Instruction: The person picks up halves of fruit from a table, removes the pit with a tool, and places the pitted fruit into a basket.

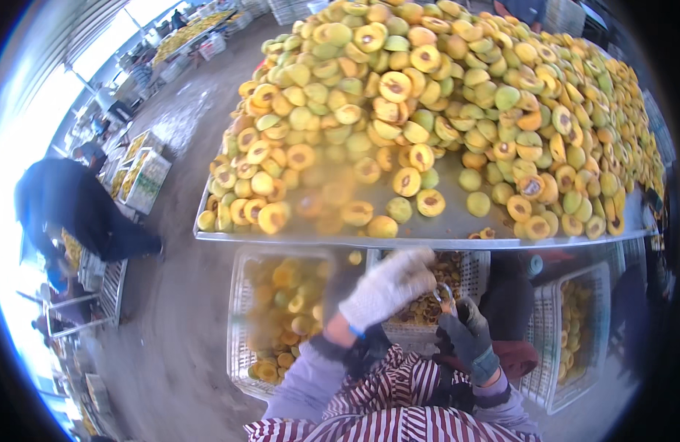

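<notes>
My left hand [390, 286], in a white knit glove, is raised below the front edge of a metal table [457, 222]. Its fingers curl together, and whatever they may hold is hidden. To its right, my right hand [471, 337] in a dark grey glove closes around a small tool with a looped metal end [444, 293]. That loop points up toward the left fingers. Beneath both hands sits a white crate [474, 274] with brown pits and scraps [417, 313]. Halved yellow fruits [406, 181], like apricots or peaches, are heaped on the table, many showing brown hollows or pits.
A white crate of yellow fruit [240, 324] stands on the floor at my left; another crate [550, 346] with fruit is at my right. Farther left, a person in dark clothes [75, 206] bends over near crates [147, 180]. Part of the view is blurred.
</notes>
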`<control>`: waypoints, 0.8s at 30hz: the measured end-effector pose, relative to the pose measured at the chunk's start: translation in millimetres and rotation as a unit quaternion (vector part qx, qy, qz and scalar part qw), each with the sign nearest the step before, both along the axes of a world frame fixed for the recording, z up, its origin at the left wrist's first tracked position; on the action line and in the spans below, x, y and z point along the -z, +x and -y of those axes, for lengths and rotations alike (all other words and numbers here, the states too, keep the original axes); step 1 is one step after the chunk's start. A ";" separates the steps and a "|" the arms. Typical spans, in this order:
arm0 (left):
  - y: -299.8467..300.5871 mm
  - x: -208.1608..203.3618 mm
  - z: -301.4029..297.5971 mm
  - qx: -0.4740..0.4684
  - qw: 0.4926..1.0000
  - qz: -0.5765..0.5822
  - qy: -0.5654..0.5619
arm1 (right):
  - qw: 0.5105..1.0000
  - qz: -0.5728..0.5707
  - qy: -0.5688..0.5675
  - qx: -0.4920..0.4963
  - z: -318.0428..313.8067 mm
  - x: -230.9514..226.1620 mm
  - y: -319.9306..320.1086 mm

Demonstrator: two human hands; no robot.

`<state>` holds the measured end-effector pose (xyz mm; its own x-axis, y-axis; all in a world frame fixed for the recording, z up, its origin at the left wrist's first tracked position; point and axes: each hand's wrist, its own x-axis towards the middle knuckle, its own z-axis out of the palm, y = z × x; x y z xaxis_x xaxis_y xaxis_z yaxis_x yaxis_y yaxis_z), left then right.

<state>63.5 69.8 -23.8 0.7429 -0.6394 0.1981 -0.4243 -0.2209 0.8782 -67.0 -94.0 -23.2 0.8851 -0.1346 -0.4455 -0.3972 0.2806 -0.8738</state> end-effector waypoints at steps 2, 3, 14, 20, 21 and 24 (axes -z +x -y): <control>35.1 27.8 12.3 -0.060 0.990 0.085 0.095 | 0.998 0.011 -0.054 -0.027 7.8 -3.3 4.0; 53.4 35.4 21.4 -0.091 0.980 0.128 0.126 | 0.997 -0.001 -0.057 -0.044 10.6 -7.2 5.9; 126.7 55.4 106.3 -0.115 0.924 -0.038 0.364 | 0.999 0.012 -0.038 -0.022 24.4 -9.5 7.5; 65.1 17.5 69.8 -0.059 0.981 -0.184 -0.008 | 0.983 0.129 -0.129 -0.034 27.3 -2.3 7.2; 52.2 10.4 66.6 -0.044 0.984 -0.171 -0.033 | 0.983 0.124 -0.128 -0.031 26.6 -3.7 6.8; 18.6 -5.1 65.0 -0.059 0.929 -0.316 -0.183 | 0.985 0.125 -0.115 -0.037 21.6 -10.0 6.6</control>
<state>82.1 4.8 -18.8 0.8453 -0.5222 -0.1127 0.2090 0.1291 0.9694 -60.4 -115.6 -13.2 0.9742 -0.1380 -0.1784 -0.1743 0.0414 -0.9838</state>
